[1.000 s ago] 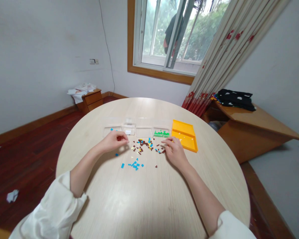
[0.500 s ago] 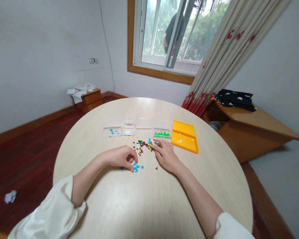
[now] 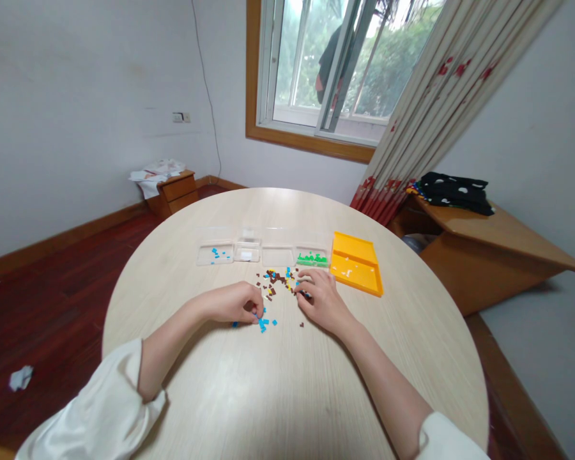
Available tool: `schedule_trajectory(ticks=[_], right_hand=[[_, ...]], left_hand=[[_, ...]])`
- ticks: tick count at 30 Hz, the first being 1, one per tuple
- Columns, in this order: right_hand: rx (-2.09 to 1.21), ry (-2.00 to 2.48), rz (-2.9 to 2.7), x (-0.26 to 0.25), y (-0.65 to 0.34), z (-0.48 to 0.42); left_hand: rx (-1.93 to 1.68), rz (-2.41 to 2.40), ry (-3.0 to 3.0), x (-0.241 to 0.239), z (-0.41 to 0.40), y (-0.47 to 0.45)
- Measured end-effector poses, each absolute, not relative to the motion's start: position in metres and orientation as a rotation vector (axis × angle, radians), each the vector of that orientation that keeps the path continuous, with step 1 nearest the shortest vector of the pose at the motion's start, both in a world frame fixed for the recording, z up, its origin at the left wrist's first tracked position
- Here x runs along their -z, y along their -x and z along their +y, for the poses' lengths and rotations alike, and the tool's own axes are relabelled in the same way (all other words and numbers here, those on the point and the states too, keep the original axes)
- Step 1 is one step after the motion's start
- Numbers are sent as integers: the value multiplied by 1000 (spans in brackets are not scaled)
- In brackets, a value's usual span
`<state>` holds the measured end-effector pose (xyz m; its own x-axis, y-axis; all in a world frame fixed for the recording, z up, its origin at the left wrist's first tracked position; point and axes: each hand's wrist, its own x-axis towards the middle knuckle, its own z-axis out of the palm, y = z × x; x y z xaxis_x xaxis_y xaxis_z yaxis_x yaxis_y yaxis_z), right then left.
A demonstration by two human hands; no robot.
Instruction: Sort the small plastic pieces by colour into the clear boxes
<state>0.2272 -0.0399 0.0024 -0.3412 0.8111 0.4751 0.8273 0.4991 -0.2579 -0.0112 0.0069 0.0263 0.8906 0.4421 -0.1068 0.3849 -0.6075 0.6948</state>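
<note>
Small blue toy bricks [image 3: 263, 324] lie in a loose group on the round table [image 3: 287, 396]. My left hand [image 3: 237, 301] is closed in a pinch at the edge of this group, thumb and forefinger on a blue brick mostly hidden by the fingers. Farther back is a mixed pile of tiny brown, yellow, blue and white bricks [image 3: 278, 278]. At the right side of that pile rests my right hand [image 3: 322, 299], fingers bent and apart, covering some pieces. A single brown brick [image 3: 301, 325] lies nearer to me, below the right hand.
Behind the pile stand open clear boxes in a row: one with blue bricks [image 3: 200, 260], a smaller one [image 3: 247, 258], another [image 3: 278, 257], and one with green bricks [image 3: 312, 258]. An open yellow case [image 3: 378, 287] with white pieces lies to their right.
My left thumb and forefinger have closed together at the blue bricks. My right forefinger has drawn back from the pile toward the right, curling in.
</note>
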Motion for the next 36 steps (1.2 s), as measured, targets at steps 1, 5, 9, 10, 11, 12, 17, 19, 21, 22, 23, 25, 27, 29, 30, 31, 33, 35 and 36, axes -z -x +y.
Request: schedule_trajectory(ticks=[1, 5, 9, 10, 11, 12, 17, 19, 21, 22, 23, 25, 27, 29, 30, 31, 33, 35, 36], right_hand=[[32, 1347, -2192, -2, -228, -40], [-21, 1385, -2192, -1, -231, -39], [-70, 1402, -2199, 0, -234, -39], [-78, 1401, -2201, 0, -235, -40], [-85, 1401, -2202, -1, -235, -40], [-92, 1402, -2203, -1, -235, -40], [-128, 1420, -2234, -4, -233, -41], [-133, 1423, -2240, -5, -232, -42], [-136, 1427, -2240, -4, -232, -42], [-139, 1428, -2240, -4, -232, -42], [-143, 1430, -2239, -4, -232, -42], [-145, 1429, -2237, -3, -233, -43], [-140, 1416, -2239, -4, -233, -43], [-128, 1387, -2245, -5, -233, -44], [-121, 1369, -2248, -6, -233, -45], [-115, 1352, -2252, -7, -232, -45], [-108, 1331, -2263, -8, -231, -46], [-115, 1331, -2278, -8, -230, -46], [-121, 1337, -2282, -9, -230, -46]], left_hand=[[-97, 591, -2286, -26, 7, 11], [-106, 588, -2270, -24, 9, 14], [-121, 604, -2269, -24, 11, 16], [-120, 615, -2266, -25, 11, 16], [-119, 623, -2262, -25, 12, 16], [-118, 627, -2257, -26, 12, 16], [-110, 615, -2244, -26, 11, 15], [-116, 608, -2248, -26, 10, 15], [-136, 616, -2231, -28, 9, 16], [-159, 635, -2215, -29, 9, 17], [-198, 664, -2201, -31, 9, 18], [-337, 758, -2198, -34, 14, 22], [-552, 905, -2221, -37, 22, 28], [-819, 1159, -2176, -38, 32, 37], [-945, 1304, -2118, -38, 37, 41], [-1045, 1440, -2058, -36, 43, 46], [-1151, 1647, -1979, -32, 51, 54], [-1179, 1778, -1964, -27, 58, 60], [-1172, 1816, -1972, -24, 60, 62]])
